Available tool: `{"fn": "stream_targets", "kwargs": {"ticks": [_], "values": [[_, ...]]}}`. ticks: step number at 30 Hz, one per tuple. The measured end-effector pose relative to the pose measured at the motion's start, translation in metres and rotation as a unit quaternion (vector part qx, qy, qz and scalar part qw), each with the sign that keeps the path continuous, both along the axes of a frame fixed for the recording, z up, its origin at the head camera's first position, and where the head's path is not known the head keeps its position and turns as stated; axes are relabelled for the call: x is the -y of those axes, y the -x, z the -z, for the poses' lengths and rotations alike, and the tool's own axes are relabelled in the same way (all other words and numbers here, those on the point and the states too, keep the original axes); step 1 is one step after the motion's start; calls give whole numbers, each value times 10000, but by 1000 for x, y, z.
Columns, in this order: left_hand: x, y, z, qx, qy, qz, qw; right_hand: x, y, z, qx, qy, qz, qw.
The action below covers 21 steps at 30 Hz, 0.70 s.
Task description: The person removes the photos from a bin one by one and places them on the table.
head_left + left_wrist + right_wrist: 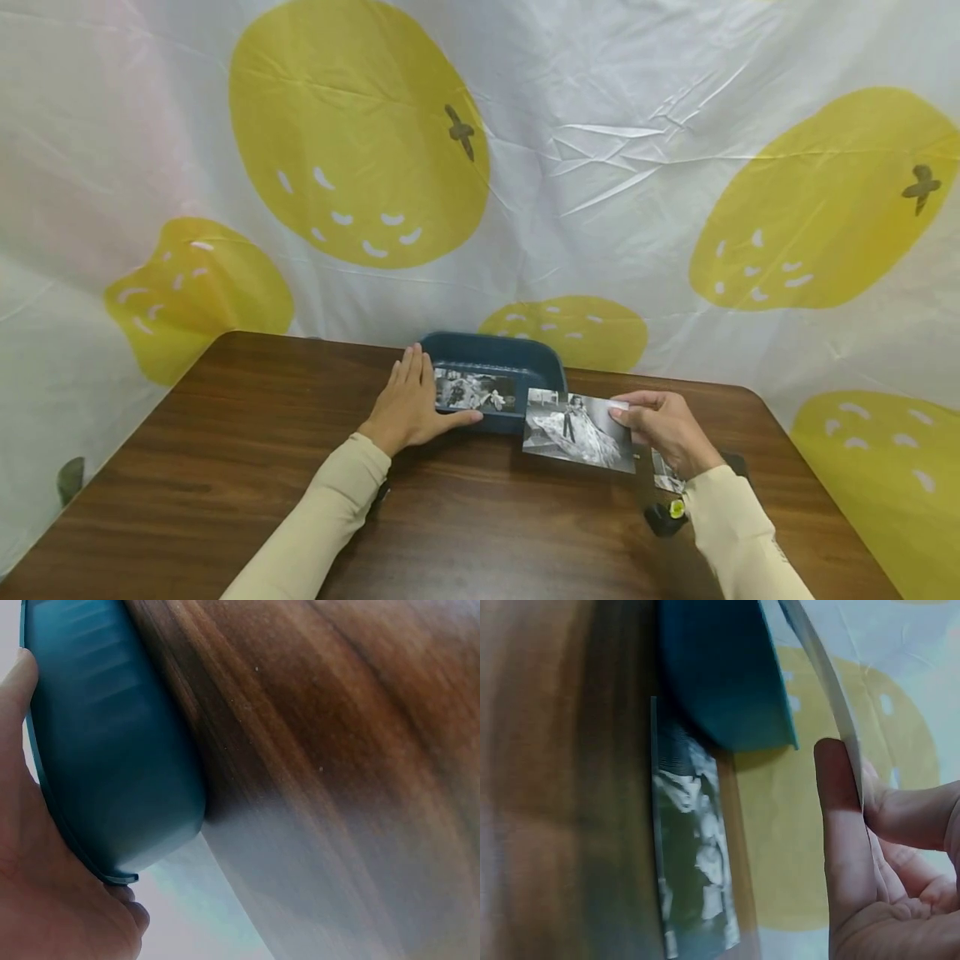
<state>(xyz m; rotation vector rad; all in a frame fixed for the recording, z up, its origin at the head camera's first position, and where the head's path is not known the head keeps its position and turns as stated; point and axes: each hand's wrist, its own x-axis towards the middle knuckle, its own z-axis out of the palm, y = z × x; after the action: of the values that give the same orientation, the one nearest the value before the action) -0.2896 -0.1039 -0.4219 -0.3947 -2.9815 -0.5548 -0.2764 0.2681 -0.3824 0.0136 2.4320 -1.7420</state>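
My left hand point(408, 408) rests on the left end of a blue plastic tub point(540, 358), fingers straight and thumb spread along the front rim. In the left wrist view the thumb lies over the rim of the tub point(112, 750). Inside the tub lies a black-and-white photo point(472, 390). My right hand point(667, 425) pinches the right edge of another black-and-white photo point(577, 429), showing figures and a wide pale gown, raised by the tub's front right corner. Seen edge-on in the right wrist view, this photo point(829, 675) bends slightly between thumb and fingers.
On the brown wooden table point(480, 533), another photo point(666, 473) lies partly hidden under my right hand; its glossy surface point(694, 847) shows in the right wrist view. A small black object point(663, 518) with a yellow-green spot is near my right wrist. Behind hangs a fruit-printed cloth point(585, 208).
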Motion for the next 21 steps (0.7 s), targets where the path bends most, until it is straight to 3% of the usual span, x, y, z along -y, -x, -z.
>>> {"fn": "stream_targets", "kwargs": {"ticks": [13, 21], "values": [[2, -1, -1, 20, -70, -25, 10000, 20, -17, 25, 243, 296, -242, 9990], [0, -2, -2, 19, -100, -28, 9999, 50, -16, 41, 100, -155, -82, 9998]]}}
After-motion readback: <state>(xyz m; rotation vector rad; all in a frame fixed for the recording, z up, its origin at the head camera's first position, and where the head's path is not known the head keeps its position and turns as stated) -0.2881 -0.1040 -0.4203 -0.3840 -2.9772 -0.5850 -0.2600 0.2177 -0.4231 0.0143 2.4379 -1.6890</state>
